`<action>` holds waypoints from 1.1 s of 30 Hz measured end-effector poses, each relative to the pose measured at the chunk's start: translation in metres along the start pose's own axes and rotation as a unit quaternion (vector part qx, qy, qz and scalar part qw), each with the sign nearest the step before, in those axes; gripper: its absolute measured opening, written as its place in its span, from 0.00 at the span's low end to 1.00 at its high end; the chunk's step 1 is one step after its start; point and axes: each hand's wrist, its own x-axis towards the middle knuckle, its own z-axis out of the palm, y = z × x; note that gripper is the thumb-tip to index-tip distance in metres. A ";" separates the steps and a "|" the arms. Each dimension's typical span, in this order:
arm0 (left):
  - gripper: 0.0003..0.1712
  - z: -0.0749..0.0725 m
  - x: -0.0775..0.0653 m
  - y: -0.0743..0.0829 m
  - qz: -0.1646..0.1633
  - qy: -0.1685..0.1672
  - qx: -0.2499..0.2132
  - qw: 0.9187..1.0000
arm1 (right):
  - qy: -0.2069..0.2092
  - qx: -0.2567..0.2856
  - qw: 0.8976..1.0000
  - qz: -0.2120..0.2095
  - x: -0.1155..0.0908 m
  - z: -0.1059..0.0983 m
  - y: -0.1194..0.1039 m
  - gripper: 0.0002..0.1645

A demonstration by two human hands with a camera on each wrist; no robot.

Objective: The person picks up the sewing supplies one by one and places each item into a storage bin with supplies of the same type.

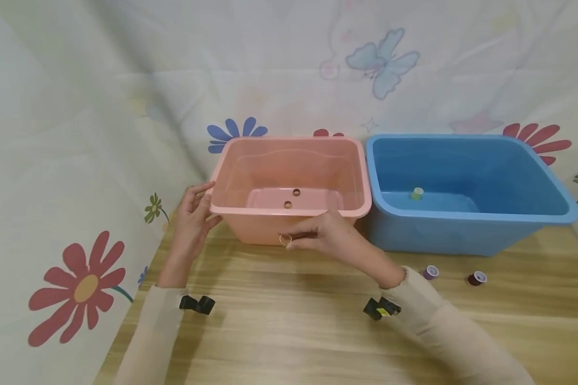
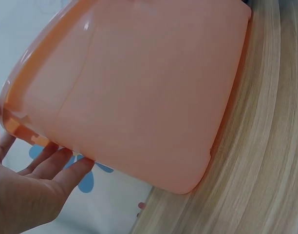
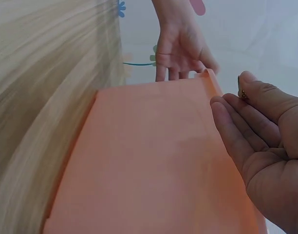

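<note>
My left hand (image 1: pixel 189 222) holds the left rim of a pink plastic tub (image 1: pixel 250 224), its fingers against the outer wall under the rim in the left wrist view. In front of the tub's near wall, my right hand (image 1: pixel 329 238) pinches a thin gold-coloured ring (image 1: pixel 285 240) between thumb and fingertips. The right wrist view shows that ring (image 3: pixel 242 93) edge-on at the thumb tip. Two brownish-gold rings lie on the tub floor, one ring (image 1: pixel 296 192) behind the other ring (image 1: pixel 288 205).
A blue tub (image 1: pixel 433 232) stands right beside the pink one, with a pale green spool (image 1: pixel 417 193) inside. On the wooden table (image 1: pixel 289 331) in front of it are a purple spool (image 1: pixel 431 272) and a dark red spool (image 1: pixel 477 278). A patterned curtain (image 1: pixel 289 69) hangs behind.
</note>
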 end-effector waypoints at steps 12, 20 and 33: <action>0.24 0.002 0.000 0.001 0.001 0.005 0.000 1.000 | 0.001 0.011 1.000 0.005 0.001 -0.019 -0.009 0.19; 0.25 0.003 0.001 0.001 0.000 0.001 0.003 1.000 | 0.004 -0.023 1.000 0.016 0.004 -0.034 -0.017 0.20; 0.24 0.002 0.001 0.001 0.000 -0.003 -0.003 1.000 | 0.021 -0.026 0.999 0.000 0.009 -0.050 -0.026 0.21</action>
